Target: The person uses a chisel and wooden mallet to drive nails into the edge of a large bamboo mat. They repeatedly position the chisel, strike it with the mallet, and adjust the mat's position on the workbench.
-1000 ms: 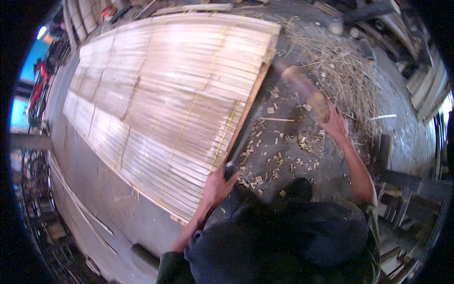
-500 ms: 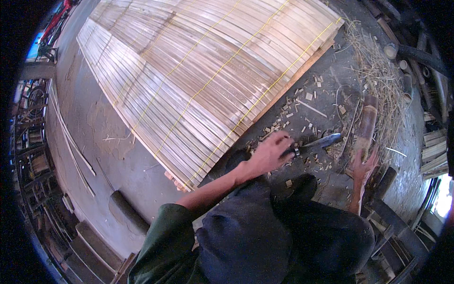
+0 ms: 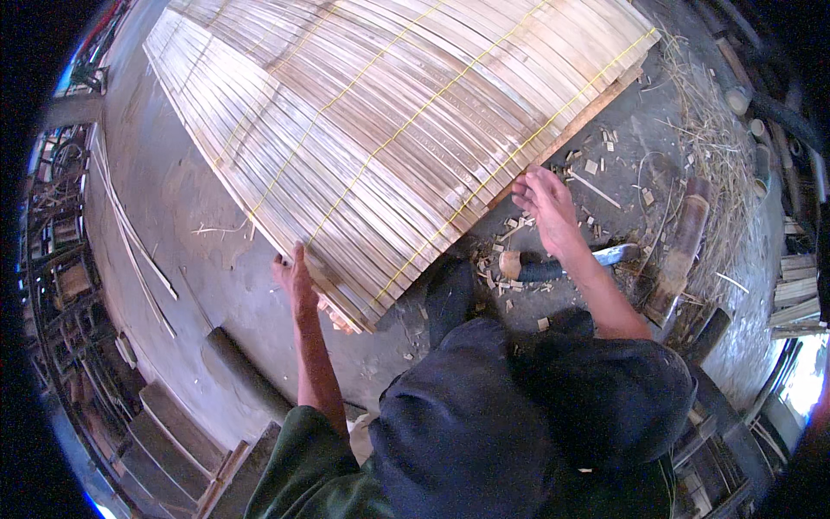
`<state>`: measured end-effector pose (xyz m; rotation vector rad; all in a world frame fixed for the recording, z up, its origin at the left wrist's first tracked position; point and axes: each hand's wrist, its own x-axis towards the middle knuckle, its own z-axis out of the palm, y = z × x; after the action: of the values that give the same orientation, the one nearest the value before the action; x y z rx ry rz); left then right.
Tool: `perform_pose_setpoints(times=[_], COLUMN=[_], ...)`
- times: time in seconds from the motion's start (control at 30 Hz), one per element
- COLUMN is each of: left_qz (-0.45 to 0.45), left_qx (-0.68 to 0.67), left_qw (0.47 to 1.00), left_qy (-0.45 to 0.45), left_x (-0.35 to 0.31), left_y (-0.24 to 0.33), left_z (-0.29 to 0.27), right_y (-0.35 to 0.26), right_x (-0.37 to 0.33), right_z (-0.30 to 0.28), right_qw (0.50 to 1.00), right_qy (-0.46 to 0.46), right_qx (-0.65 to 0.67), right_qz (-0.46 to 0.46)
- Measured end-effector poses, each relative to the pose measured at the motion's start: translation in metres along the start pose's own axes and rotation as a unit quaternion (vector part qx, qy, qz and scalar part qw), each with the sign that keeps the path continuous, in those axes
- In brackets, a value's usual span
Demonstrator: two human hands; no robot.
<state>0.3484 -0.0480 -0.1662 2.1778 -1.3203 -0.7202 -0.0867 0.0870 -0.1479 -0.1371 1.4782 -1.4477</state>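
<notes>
A large mat of pale bamboo slats point(image 3: 406, 164), tied across with yellow cords, lies in front of me. My left hand point(image 3: 296, 281) is at its near left edge, thumb by the slats and fingers apart from it. Beside the mat's right edge, my right hand point(image 3: 549, 208) has its fingers loosely bent and nothing visible in them. Below my right hand, a knife point(image 3: 545, 268) with a dark handle and a pale wooden end lies on the floor, partly behind my forearm. A length of brown bamboo point(image 3: 687, 238) lies to the right.
Small wood chips point(image 3: 510, 229) litter the floor around the knife. Fibrous shavings point(image 3: 713, 156) are heaped at the right. Thin strips point(image 3: 130, 238) and a dark tube-like piece point(image 3: 249, 372) lie at the left. Stacked slats point(image 3: 794, 290) stand at the far right.
My left hand has moved from the knife handle to the mat's left edge. My right hand has left the brown bamboo and come to the mat's right edge. The knife stays on the floor.
</notes>
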Motion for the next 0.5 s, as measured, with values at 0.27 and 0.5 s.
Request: perform_pose_setpoints(times=[0.27,0.5], left_qz=[-0.182,-0.043], left_qx=[-0.371,-0.400], left_qw=[0.871,0.839], left_qy=[-0.265,-0.367], left_x=[0.030,-0.014], left_y=[0.034,0.181], left_z=[-0.028,0.039], right_y=[-0.036,-0.110], right_x=[0.001,0.065], right_z=[0.015,0.029], right_qw=[0.963,0.982], right_qy=[0.051,0.025], right_qx=[0.233,0.186], right_qz=[0.124,-0.029])
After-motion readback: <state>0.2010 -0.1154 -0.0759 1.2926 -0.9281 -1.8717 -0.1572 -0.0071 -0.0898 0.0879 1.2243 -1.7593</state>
